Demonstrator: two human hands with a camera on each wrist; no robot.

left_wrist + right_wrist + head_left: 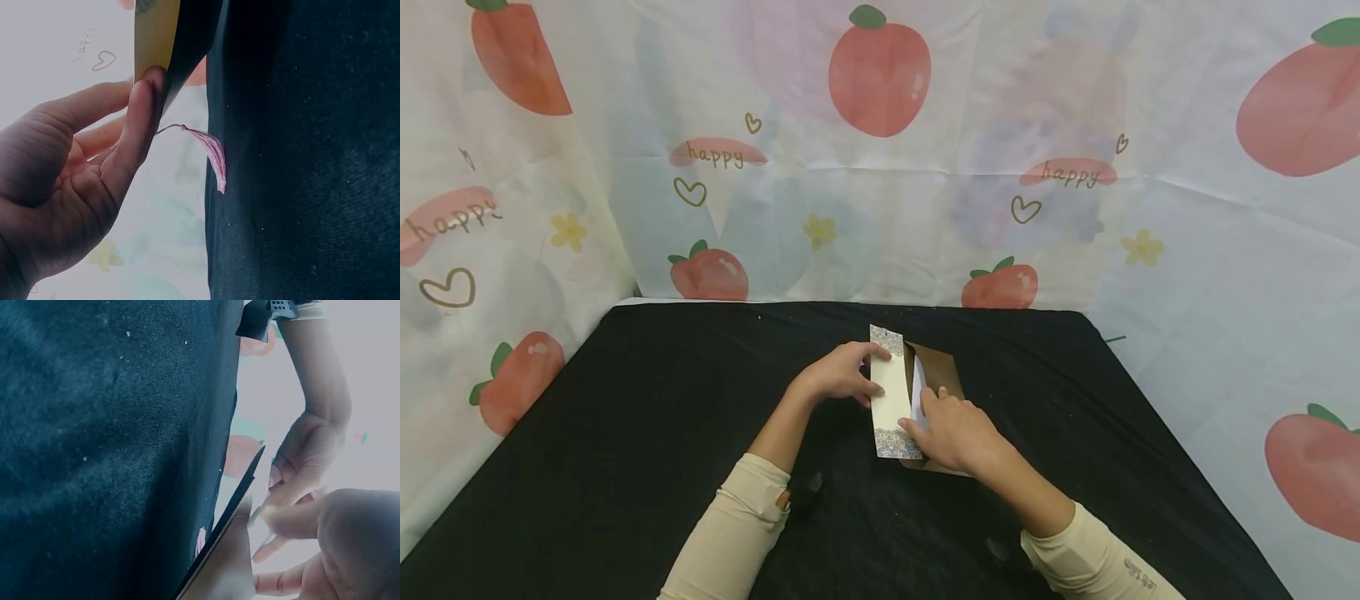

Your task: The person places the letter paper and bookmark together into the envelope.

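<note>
A long cream bookmark [891, 396] with lacy blue-grey patterned ends stands out in the head view, a small hole near its top. My left hand [842, 371] grips its left edge, the fingertips on its face. A pink tassel [209, 150] dangles on a thin cord beside that hand in the left wrist view. To the bookmark's right lies a brown paper sleeve [942, 367], spread partly apart, with white paper [917, 387] showing in the gap. My right hand [958, 429] pinches at the white paper, its thumb near the bookmark's right edge and other fingers against the sleeve [231, 556].
A black cloth [625, 450] covers the table beneath both hands. Behind and at the sides hangs a pale curtain [925, 225] printed with fruit, hearts and lettering. A dark strap with a grey device [269, 315] sits on the left wrist.
</note>
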